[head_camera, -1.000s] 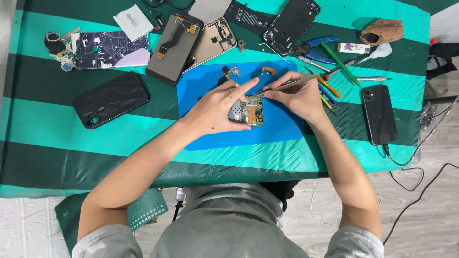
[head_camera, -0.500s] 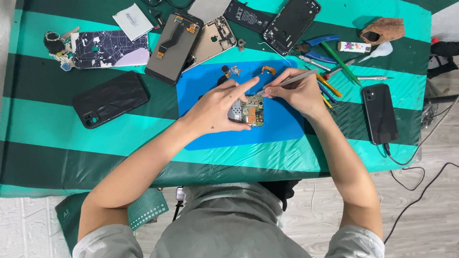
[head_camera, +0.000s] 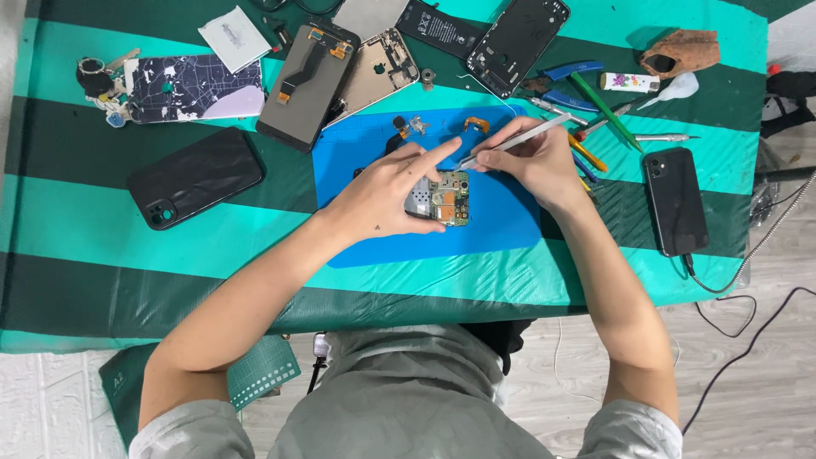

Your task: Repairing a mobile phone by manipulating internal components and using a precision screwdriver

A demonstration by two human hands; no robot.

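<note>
At the far left of the green-and-teal striped worktop [head_camera: 102, 217] lies a flat phone back cover with a dark marbled print [head_camera: 191, 87], and just below it a black phone lying face down [head_camera: 195, 177]; a second black phone with a cable plugged in [head_camera: 676, 201] lies well apart on the right side, so I count two whole phones. Between them sits one blue rubber repair mat [head_camera: 501, 221]. On the mat, the left hand [head_camera: 387, 195] presses a small green and silver circuit board [head_camera: 444, 197] flat, fingers closed down on it, forefinger stretched out. The right hand [head_camera: 531, 161] pinches one pair of slim metal tweezers [head_camera: 514, 142], tips touching the board's upper edge. I judge the tweezers could slip and scratch a component if the board shifts under the fingers. Three tiny loose parts [head_camera: 416, 126] near the mat's top edge could be knocked off by a wrist.
</note>
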